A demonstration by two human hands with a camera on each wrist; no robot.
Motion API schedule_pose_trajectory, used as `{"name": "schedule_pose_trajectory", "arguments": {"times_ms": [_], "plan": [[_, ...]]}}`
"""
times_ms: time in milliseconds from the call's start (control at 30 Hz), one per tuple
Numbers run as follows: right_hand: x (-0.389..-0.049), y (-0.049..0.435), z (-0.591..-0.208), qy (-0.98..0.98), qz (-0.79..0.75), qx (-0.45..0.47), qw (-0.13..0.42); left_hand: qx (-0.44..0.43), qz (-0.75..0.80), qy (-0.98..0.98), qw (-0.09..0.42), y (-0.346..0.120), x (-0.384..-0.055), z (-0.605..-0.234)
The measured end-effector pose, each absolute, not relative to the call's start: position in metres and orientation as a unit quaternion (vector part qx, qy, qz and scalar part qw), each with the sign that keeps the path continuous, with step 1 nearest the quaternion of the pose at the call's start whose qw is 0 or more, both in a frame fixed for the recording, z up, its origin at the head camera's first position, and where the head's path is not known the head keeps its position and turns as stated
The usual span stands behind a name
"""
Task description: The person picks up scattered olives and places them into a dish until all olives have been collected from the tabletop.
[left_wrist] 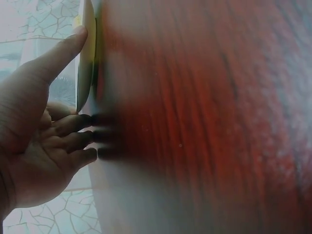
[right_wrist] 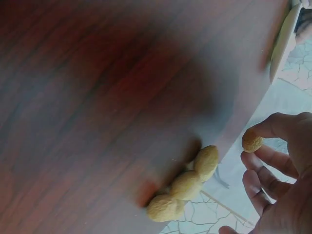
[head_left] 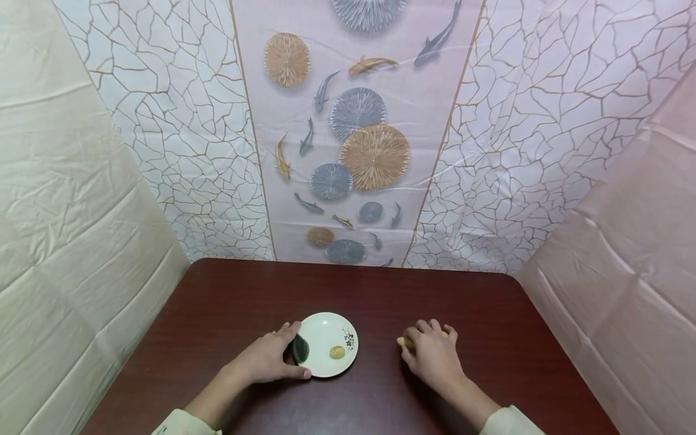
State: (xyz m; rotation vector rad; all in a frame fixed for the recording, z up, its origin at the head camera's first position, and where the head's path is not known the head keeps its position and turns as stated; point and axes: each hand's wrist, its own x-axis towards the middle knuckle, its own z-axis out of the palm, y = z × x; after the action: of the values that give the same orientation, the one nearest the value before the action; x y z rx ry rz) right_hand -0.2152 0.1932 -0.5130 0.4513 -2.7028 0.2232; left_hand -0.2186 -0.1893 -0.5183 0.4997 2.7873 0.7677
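A white plate (head_left: 322, 335) with a small dark floral print stands on the table, holding one yellow-brown oval piece (head_left: 337, 351). A dark green patch shows at its left side. My left hand (head_left: 266, 356) holds the plate's left rim, thumb at the near edge and fingers at the far one. To the plate's right, my right hand (head_left: 435, 356) hovers low over the table. Between its thumb and a finger it pinches a wrinkled yellow-brown nut-like piece (right_wrist: 252, 141). Several similar pieces (right_wrist: 186, 185) lie in a row just below, mostly hidden by the hand in the head view.
The dark red-brown wooden table (head_left: 375, 296) has rounded far corners. Behind it hangs a patterned cloth (head_left: 348, 151) with fish and round motifs. Plain beige cloths (head_left: 625, 254) close off both sides.
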Motion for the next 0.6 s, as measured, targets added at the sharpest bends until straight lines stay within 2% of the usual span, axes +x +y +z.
{"name": "schedule_pose_trajectory", "arguments": {"times_ms": [600], "plan": [[-0.218,0.164,-0.509,-0.94,0.141,0.244,0.194,0.19,0.263,0.942,0.083,-0.193,-0.223,-0.525]]}}
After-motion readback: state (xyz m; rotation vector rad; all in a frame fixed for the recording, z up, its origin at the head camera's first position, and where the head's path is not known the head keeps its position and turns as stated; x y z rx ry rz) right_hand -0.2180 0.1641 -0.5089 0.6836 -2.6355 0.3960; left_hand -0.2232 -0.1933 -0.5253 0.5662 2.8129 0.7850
